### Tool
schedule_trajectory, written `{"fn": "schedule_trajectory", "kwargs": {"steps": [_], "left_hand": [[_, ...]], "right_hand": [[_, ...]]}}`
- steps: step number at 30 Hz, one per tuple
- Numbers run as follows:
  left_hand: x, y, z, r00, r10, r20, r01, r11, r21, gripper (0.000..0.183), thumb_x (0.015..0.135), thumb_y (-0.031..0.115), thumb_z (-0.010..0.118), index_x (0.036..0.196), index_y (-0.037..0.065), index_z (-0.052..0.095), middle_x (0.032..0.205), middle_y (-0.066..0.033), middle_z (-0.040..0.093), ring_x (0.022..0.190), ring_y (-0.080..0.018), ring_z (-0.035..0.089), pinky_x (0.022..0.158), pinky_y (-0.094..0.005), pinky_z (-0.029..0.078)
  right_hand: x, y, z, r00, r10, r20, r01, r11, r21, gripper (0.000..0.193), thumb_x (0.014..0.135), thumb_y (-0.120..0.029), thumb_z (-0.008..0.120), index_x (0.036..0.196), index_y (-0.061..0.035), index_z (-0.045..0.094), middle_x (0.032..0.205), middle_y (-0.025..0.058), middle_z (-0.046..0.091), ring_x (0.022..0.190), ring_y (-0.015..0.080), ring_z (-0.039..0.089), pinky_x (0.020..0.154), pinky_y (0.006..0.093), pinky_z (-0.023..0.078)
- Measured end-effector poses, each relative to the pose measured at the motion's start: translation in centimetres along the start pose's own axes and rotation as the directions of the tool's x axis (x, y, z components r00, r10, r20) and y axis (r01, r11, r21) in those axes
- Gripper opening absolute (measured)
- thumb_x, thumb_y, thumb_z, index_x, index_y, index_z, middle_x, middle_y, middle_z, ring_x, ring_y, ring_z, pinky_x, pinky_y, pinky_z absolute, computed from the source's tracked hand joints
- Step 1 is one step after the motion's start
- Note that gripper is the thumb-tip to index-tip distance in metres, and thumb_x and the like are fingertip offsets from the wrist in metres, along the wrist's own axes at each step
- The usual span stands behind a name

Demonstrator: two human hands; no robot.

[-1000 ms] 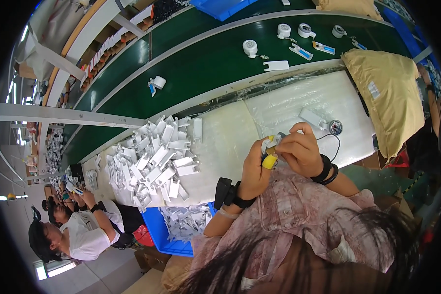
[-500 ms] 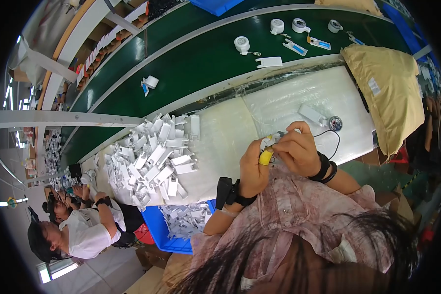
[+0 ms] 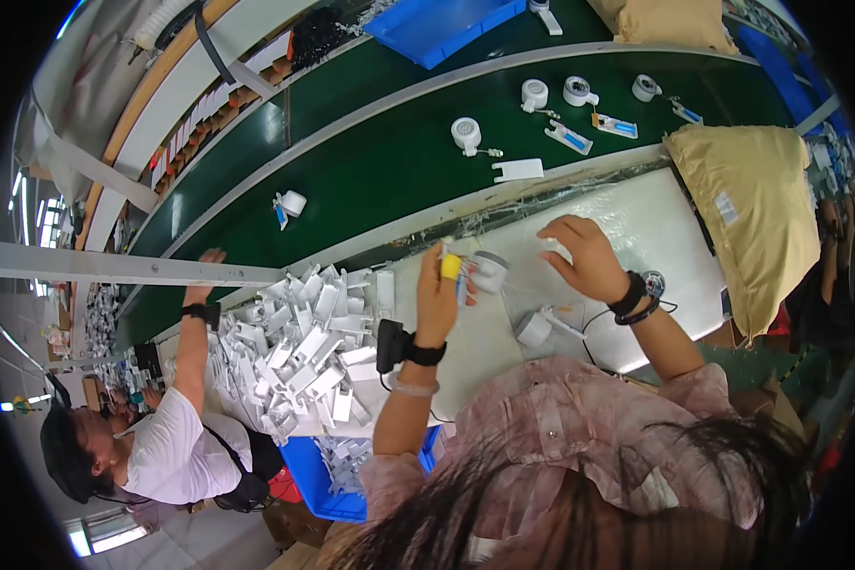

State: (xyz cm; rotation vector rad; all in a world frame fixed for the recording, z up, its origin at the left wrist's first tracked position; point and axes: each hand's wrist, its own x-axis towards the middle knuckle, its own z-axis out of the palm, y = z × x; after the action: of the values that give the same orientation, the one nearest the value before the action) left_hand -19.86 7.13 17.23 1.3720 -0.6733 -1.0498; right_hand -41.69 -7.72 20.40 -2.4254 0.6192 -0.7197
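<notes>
My left hand [image 3: 435, 309], with a yellow wrap on one digit, is closed on a white round-headed part [image 3: 488, 273]; a narrow blue piece [image 3: 462, 288] shows beside its fingers. My right hand [image 3: 587, 264] hovers over the plastic-covered table, to the right of that part, thumb and fingers curved apart and holding nothing. Below and between the hands, another white round head [image 3: 534, 330] lies on the table with a slim white piece beside it. A round part with a dark face [image 3: 654, 282] lies by my right wrist, partly hidden. Near it runs a thin black cable [image 3: 591, 325].
Many white plastic housings [image 3: 309, 328] are heaped at the left, above a blue bin [image 3: 304, 475]. Beyond, a green conveyor [image 3: 370, 142] carries several round heads with blue-striped pieces. A brown paper package [image 3: 746, 223] lies right. A co-worker [image 3: 176, 442] reaches over the belt at left.
My hands have parted: the left moved left with the round-headed part, the right rose and opened. A round head now shows between them on the table. The co-worker's arm has stretched toward the belt.
</notes>
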Motion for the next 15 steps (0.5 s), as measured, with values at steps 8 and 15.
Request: {"fn": "schedule_trajectory", "kwargs": {"steps": [8,15], "left_hand": [[15.2,-2.6,-8.7,0.939,0.193,-0.284,-0.14,0.971,0.196,0.033,0.099,0.021,0.051,0.126,0.005,0.043,0.091,-0.0063,0.06,0.061,-0.0107,0.059,0.047,-0.0246,0.052],[20.7,-4.2,-15.9,0.609,0.631,-0.481,0.151,0.503,0.851,0.05,0.085,0.009,0.065,0.128,-0.006,0.044,0.117,-0.0229,0.058,0.104,-0.041,0.056,0.092,-0.0444,0.045]], "right_hand": [[6.3,13.6,6.8,0.981,0.172,0.085,-0.146,0.956,-0.254,0.048,0.079,-0.013,0.071,0.122,-0.0049,0.054,0.122,0.0141,0.058,0.11,0.0361,0.056,0.093,0.0443,0.045],[9.2,17.2,12.2,0.977,0.148,0.155,-0.058,0.88,-0.471,0.054,0.076,-0.019,0.07,0.125,-0.006,0.054,0.118,0.0108,0.058,0.107,0.0294,0.055,0.092,0.038,0.043]]}}
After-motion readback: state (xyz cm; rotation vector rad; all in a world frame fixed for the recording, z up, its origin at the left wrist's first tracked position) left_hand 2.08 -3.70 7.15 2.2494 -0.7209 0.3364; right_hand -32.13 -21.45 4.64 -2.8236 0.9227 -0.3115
